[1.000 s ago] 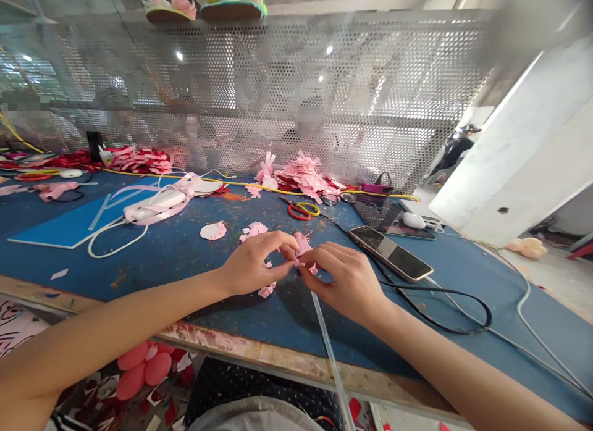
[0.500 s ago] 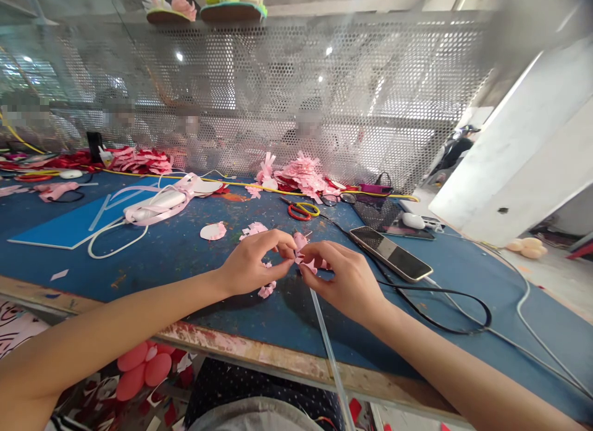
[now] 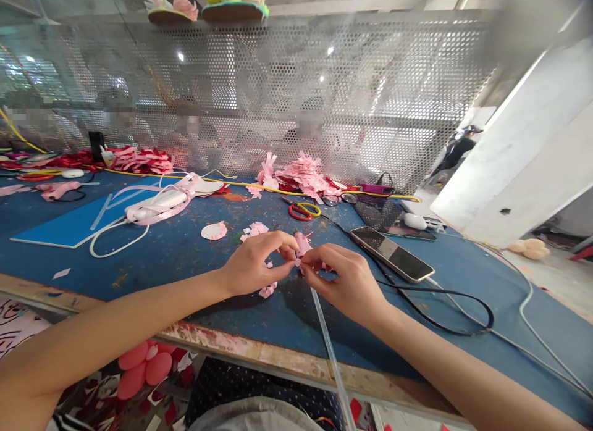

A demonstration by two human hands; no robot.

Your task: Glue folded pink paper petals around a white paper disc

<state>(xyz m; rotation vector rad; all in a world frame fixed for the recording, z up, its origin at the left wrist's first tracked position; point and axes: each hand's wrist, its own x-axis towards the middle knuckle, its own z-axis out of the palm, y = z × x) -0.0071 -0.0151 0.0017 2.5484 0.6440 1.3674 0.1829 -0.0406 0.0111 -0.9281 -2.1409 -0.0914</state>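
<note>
My left hand (image 3: 259, 262) and my right hand (image 3: 347, 278) meet over the table, thumb and fingertips of each closed in a pinch. Between them is a small pink piece (image 3: 298, 262), perhaps foam or paper, largely hidden by the fingers. Just behind lies a pink glue gun (image 3: 302, 242) with a dark nozzle, partly covered by my right hand. A long clear glue stick (image 3: 330, 347) runs from under that hand past the table's front edge. Left of the hands lie a pink frilled piece (image 3: 254, 230), a smaller frilled piece (image 3: 268, 289) and a round white-and-pink piece (image 3: 214, 231).
Scissors (image 3: 303, 210) with red and yellow handles lie behind the hands. A phone (image 3: 391, 253) with cables is on the right. Farther back are a pink pile (image 3: 303, 173) and a perforated metal screen (image 3: 259, 104). A blue board (image 3: 60, 224) and power strip (image 3: 157, 207) lie left.
The fingertips of my right hand have closed in nearer to my left fingertips, and the pink piece has turned slightly between them. The things on the table have stayed put.
</note>
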